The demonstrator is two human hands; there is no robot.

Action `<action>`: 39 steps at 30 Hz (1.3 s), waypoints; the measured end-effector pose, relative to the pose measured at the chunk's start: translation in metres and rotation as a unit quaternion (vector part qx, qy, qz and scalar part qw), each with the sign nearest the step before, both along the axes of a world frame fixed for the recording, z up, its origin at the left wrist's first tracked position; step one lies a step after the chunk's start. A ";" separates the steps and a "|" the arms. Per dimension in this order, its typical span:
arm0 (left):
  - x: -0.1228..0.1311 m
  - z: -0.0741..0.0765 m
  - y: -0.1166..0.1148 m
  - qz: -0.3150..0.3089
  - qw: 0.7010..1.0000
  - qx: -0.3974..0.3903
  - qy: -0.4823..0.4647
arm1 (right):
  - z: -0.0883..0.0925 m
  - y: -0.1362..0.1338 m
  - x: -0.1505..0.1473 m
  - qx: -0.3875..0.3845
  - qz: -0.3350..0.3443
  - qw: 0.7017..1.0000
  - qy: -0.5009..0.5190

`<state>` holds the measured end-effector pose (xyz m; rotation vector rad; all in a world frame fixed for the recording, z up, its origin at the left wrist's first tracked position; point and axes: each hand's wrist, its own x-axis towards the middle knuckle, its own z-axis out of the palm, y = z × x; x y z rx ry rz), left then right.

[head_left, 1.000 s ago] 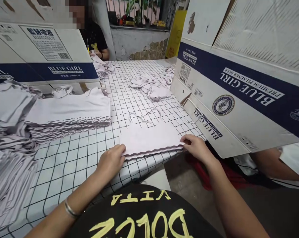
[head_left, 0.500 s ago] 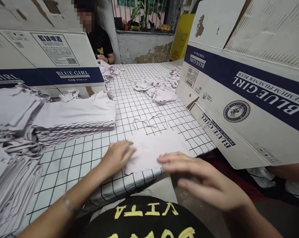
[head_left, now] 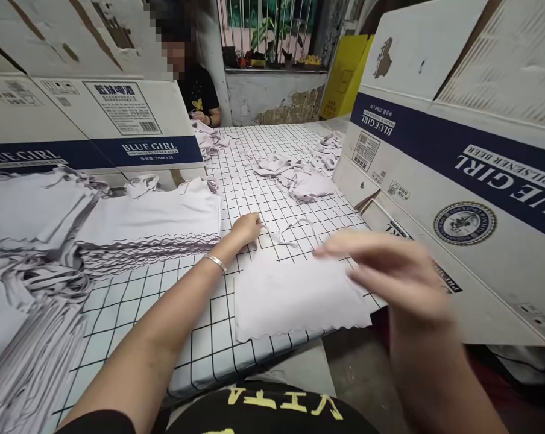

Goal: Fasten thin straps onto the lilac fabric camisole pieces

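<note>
The pale top [head_left: 299, 295] looks soft, light and floppy, best held by its thin strap [head_left: 288, 243], which the left hand [head_left: 246, 229] seems to pinch, while the blurry right hand [head_left: 390, 271] looks loose, fingers apart.

Left hand [head_left: 246, 229] moved to strap [head_left: 292, 244], hem [head_left: 299, 333] released

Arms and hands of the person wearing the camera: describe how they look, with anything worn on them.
The left hand and right hand wear no gloves. A narrow silver-coloured bracelet circles the left wrist, and a black sleeve shows on the left arm. The right forearm is bare, its outline blurred.
</note>
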<state>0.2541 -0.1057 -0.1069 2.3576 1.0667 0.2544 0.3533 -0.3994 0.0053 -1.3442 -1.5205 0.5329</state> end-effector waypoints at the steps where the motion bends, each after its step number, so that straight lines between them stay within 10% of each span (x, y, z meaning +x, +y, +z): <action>1: -0.002 0.002 -0.001 -0.014 1.000 -0.009 -0.022 | 0.000 0.037 0.014 -0.011 -0.017 0.999 0.029; 5: -0.012 0.007 -0.016 -0.086 0.975 -0.077 -0.192 | -0.035 0.135 0.046 -0.101 -0.009 0.989 0.109; 9: -0.020 0.010 -0.030 -0.105 0.933 -0.057 -0.338 | -0.064 0.163 0.042 -0.279 0.111 0.945 0.131; 17: -0.029 0.017 -0.039 -0.096 0.918 -0.048 -0.382 | -0.074 0.158 0.031 -0.293 0.122 0.912 0.259; 26: -0.028 -0.002 -0.022 -0.026 0.856 -0.266 -0.443 | -0.068 0.127 0.039 -0.385 0.205 0.879 0.193; 34: -0.022 -0.011 -0.023 -0.016 0.840 -0.309 -0.446 | -0.078 0.100 0.040 -0.451 0.187 0.843 0.224; 39: -0.025 -0.004 -0.022 0.013 0.910 -0.249 -0.331 | -0.084 0.095 0.036 -0.458 0.144 0.848 0.225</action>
